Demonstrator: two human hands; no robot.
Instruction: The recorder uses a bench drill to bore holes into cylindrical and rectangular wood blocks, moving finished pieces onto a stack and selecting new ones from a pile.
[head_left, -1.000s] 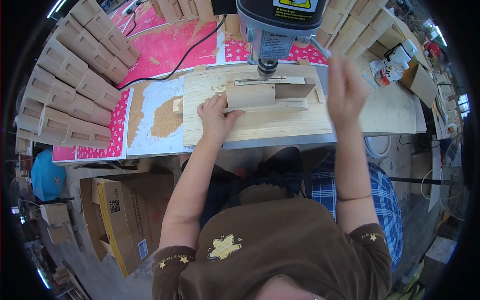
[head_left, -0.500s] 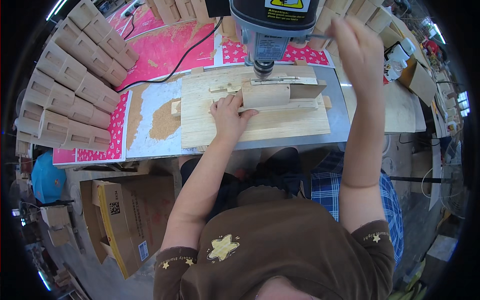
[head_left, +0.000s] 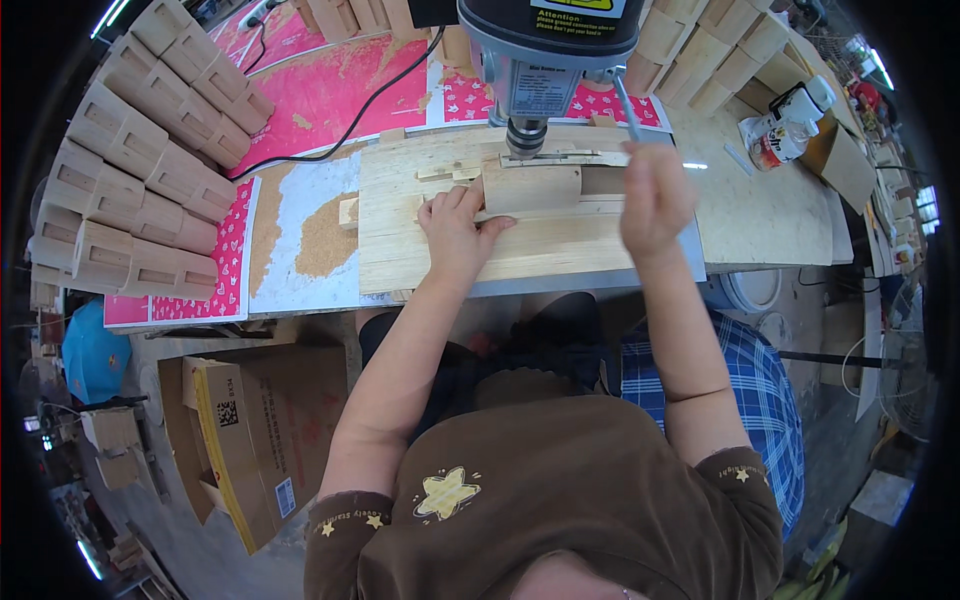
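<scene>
Wood block, pale, one: lies on its side on the board, beneath the chuck of the drill, between two wood strips. Whether the bit touches it, I cannot tell.

Left hand, mine: at the block's left end, fingers bent against it, thumb held apart along the near strip. Partly spread; whether they grip the block or only brace it, I cannot tell.

Right hand, mine: slightly blurred, fingers curled closed about the lower end of the lever, to the right of the drill.

Table: bears the board, a heap of sawdust to its left, and a pink sheet behind. Black cable, one, curving across the sheet.

Slotted blocks: stacked in rows at the table's left; more stacks behind the drill, to its right.

Jar, one, with a label: at the right, beside an open box.

Carton, one, brown, open: on the floor, left of my legs.

Plaid cloth, blue: below my right forearm.
</scene>
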